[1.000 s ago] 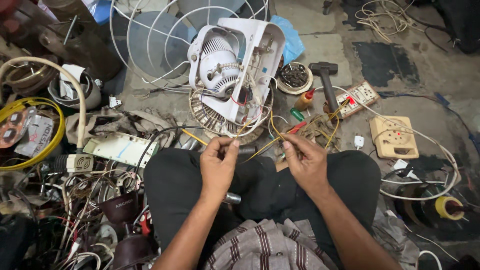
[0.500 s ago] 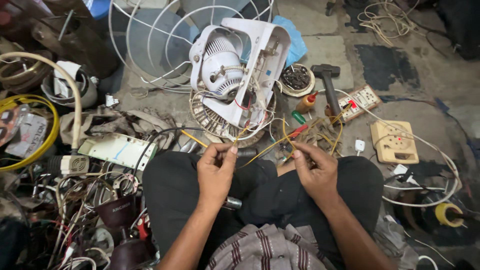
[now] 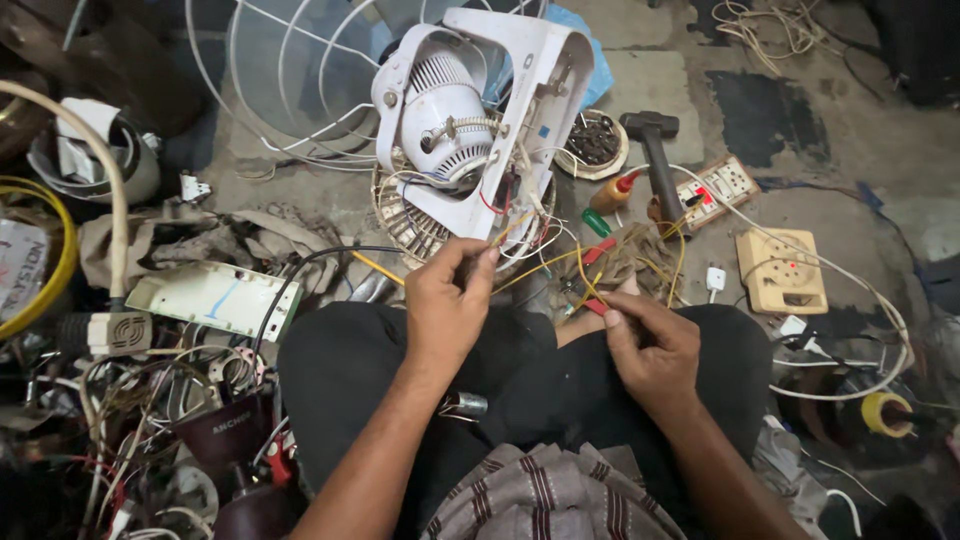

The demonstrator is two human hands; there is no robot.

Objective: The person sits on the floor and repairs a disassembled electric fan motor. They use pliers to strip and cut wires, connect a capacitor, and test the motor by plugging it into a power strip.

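A white fan body (image 3: 470,110) with its motor exposed lies on the floor before my knees, loose wires spilling from it. My left hand (image 3: 447,305) pinches a yellow wire (image 3: 530,268) near the fan's base. My right hand (image 3: 650,345) grips the same bundle of yellow wires lower down, beside a small red piece (image 3: 597,306). The wire runs taut between both hands over my black trousers (image 3: 540,380).
A wire fan guard (image 3: 300,80) stands behind the fan. A black hammer (image 3: 655,150), a small bottle (image 3: 612,193), a switch board (image 3: 722,190) and a beige socket box (image 3: 778,270) lie to the right. Tangled cables, a white plastic cover (image 3: 210,298) and scrap crowd the left.
The view has shifted closer to the fan. My left hand has risen toward the fan's base, and my right hand has dropped slightly, stretching the yellow wire between them.
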